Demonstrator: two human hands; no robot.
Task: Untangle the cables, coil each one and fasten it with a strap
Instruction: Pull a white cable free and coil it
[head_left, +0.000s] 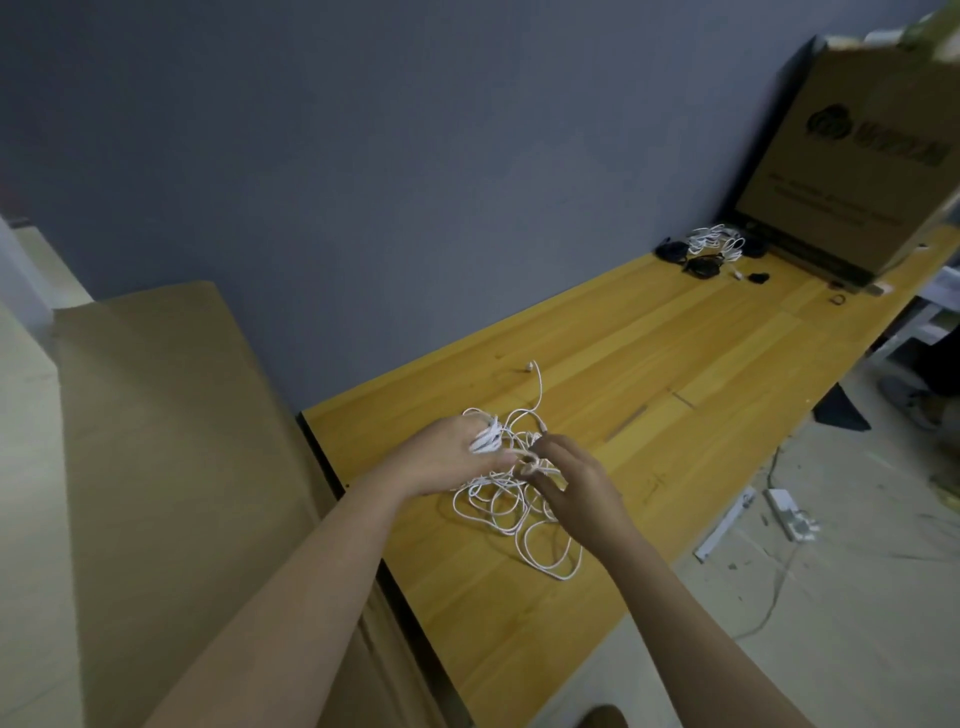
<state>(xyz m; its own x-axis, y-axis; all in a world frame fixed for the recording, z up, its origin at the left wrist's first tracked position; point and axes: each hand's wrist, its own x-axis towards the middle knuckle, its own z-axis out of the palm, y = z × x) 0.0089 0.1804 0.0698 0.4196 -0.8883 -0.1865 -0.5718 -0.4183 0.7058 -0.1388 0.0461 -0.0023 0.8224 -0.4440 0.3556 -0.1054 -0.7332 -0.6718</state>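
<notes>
Untangling step: your left hand (447, 457) holds wound white cable (511, 512) turns, right hand (569, 480) pinches a strand; next, likely free that strand.

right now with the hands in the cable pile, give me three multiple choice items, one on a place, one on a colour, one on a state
1. Where is the cardboard box?
A. at the far end of the wooden table
B. under the hands
C. on the floor

2. What colour is the cable tangle under the hands?
A. black
B. white
C. red

3. What is the left hand doing?
A. lying flat on the table
B. hanging off the table edge
C. holding turns of white cable wound round its fingers

Answers: 1 A, the box stands at the table's far end by the other cables. 2 B, its loops are white. 3 C, white turns wrap its fingers while the right hand pinches a strand.
</notes>
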